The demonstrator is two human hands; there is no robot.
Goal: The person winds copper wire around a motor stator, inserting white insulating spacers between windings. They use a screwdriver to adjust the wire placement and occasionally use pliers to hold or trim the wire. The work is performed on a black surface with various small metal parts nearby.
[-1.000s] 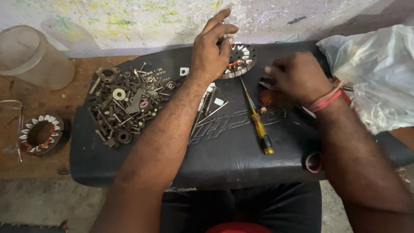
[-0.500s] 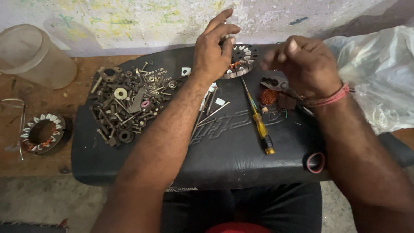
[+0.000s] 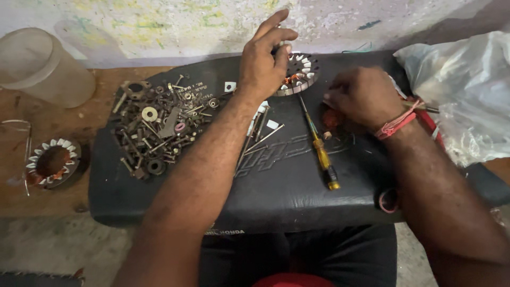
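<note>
I see left hand (image 3: 261, 64) on stator (image 3: 298, 74), fingers curled, pinching its rim at far edge of black seat (image 3: 276, 180). Right hand (image 3: 364, 98) lowered onto seat just right of stator, fingers folded narrow over small orange part (image 3: 330, 118); grip unclear. Screwdriver (image 3: 317, 143) lies between hands, tip toward stator. Bolt pile (image 3: 159, 127) left on seat. Second stator (image 3: 53, 162) on counter (image 3: 32, 196), cup (image 3: 45, 66) behind it, plastic bag (image 3: 467, 90) far right.
</note>
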